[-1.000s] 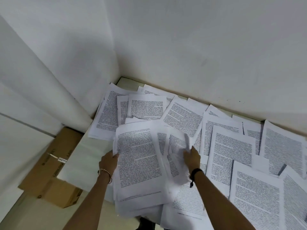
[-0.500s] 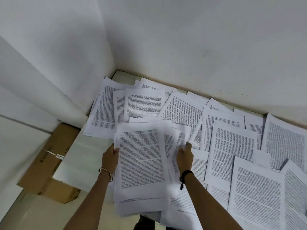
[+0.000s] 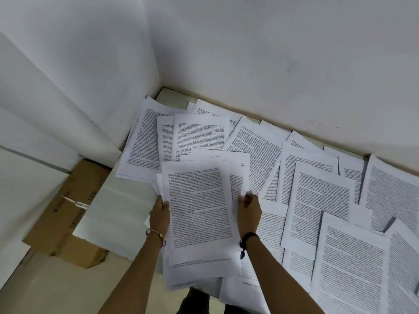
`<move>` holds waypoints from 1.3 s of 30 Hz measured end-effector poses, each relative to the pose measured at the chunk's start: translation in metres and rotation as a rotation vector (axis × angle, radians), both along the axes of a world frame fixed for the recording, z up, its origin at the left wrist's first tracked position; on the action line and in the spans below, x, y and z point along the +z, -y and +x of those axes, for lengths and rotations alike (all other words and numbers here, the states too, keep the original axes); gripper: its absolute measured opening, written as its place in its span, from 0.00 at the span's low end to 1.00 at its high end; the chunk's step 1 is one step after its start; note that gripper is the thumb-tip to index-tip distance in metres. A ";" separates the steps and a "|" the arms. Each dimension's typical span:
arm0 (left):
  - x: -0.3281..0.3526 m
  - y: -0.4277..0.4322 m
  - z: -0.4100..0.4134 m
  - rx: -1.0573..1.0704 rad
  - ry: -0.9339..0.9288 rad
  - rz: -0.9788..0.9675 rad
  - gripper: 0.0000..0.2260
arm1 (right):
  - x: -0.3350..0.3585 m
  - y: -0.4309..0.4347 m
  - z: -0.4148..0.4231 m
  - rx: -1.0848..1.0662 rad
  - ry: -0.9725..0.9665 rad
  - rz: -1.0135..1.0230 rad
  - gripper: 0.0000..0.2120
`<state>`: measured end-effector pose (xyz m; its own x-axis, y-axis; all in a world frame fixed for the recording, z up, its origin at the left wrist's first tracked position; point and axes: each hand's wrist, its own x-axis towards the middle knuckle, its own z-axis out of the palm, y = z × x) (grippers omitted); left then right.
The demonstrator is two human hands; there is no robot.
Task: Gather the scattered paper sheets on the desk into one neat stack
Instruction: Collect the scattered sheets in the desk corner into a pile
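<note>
Both hands hold the gathered paper stack (image 3: 199,211) by its side edges.
Left hand (image 3: 159,217) grips the left edge and right hand (image 3: 249,211) the right edge, fingers curled round the paper, stack between them. Loose sheets (image 3: 322,200) cover the desk (image 3: 118,200) beyond and right of the right fingers. A cardboard box (image 3: 68,200) sits left of the left fingers.

This looks like a plain office or study corner. A white desk (image 3: 118,209) is set into the angle of two bare white walls (image 3: 272,60). Most of its top is covered with printed sheets (image 3: 322,200) of dense black text, overlapping one another. A taped cardboard box (image 3: 65,218) stands on the pale floor (image 3: 52,291) at the desk's left end.
</note>
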<state>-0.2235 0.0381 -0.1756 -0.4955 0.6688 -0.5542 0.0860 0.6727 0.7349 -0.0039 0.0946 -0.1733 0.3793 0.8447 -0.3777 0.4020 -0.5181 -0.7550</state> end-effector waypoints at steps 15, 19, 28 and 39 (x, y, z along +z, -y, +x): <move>0.000 -0.001 -0.033 -0.096 0.078 -0.049 0.14 | 0.014 -0.070 0.001 0.512 0.104 -0.030 0.14; -0.005 -0.002 -0.022 0.132 0.082 -0.027 0.11 | 0.010 -0.066 -0.002 0.433 0.057 -0.065 0.14; 0.008 -0.009 0.020 0.214 0.259 0.105 0.30 | 0.014 -0.024 -0.012 0.451 -0.052 -0.019 0.13; 0.046 -0.029 0.033 -0.148 0.373 0.268 0.22 | 0.012 -0.015 0.033 0.295 -0.324 -0.095 0.23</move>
